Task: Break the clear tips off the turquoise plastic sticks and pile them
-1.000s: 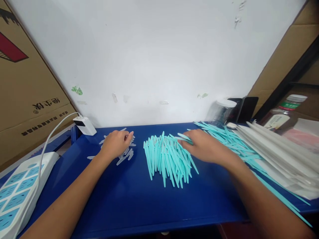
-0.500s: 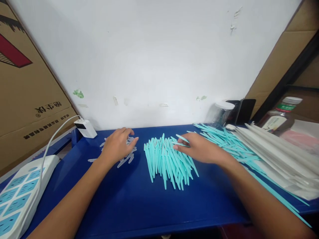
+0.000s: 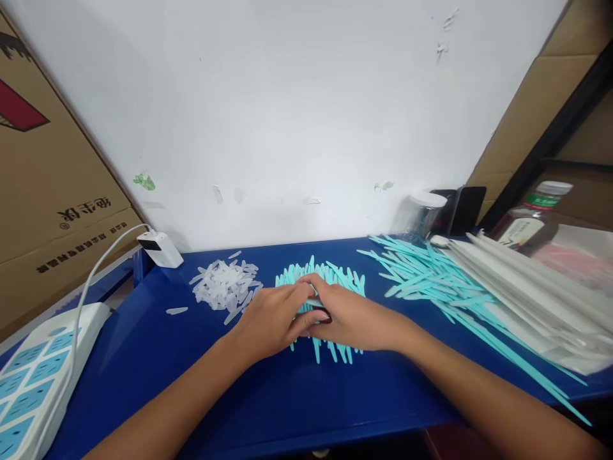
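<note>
My left hand [image 3: 272, 319] and my right hand [image 3: 357, 316] meet above a pile of slim turquoise sticks [image 3: 328, 348], their fingertips touching or overlapping. Between the fingers a bit of a turquoise stick shows, gripped by my right hand. The fingers of my left hand are closed in a pinch, and what they hold is hidden. The sticks beneath lie roughly side by side, tapered ends towards me, partly covered by both hands. Left of them is a heap of small translucent plastic sleeves [image 3: 223, 286], with one loose sleeve [image 3: 177, 311] apart.
More turquoise sticks [image 3: 431, 275] lie scattered at right, beside a stack of white sheets [image 3: 522, 300]. A clear jar [image 3: 421, 217], phones [image 3: 467, 211] and a bottle [image 3: 529, 220] stand behind. At left are a white charger [image 3: 160, 249] and a power strip [image 3: 52, 370].
My left hand has moved right, off the translucent sleeves, which now show fully. My right hand has come left and nearer me with a stick, so both hands meet over the pile.
</note>
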Demonstrator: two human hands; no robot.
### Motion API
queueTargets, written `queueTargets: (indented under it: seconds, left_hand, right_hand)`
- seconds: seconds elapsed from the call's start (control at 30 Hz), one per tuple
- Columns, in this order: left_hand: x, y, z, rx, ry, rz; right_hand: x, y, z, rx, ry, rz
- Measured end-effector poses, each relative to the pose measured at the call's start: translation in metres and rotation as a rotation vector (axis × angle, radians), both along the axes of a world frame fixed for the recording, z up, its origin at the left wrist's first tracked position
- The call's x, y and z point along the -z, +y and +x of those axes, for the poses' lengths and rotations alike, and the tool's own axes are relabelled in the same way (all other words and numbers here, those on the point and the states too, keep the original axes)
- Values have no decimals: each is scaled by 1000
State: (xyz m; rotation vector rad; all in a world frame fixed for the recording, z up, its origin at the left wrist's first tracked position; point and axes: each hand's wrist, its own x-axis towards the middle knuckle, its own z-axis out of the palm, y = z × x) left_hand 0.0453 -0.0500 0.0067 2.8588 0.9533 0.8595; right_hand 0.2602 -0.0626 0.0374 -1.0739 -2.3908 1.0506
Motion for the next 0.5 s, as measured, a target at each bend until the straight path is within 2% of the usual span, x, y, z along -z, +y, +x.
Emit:
queueTargets:
  seconds: [0.13,0.33,0.5]
  left_hand:
    - [3,2,-1,20,11,75]
    - [1,10,-7,52,-147,-253]
    - [-1,21,-15,-110,-331,-399]
  right_hand:
    - [-4,-2,-2,-50,36,-86]
    - [-12,8,14,-79,72,-149]
    - [-16,20,24,-9,89,-68]
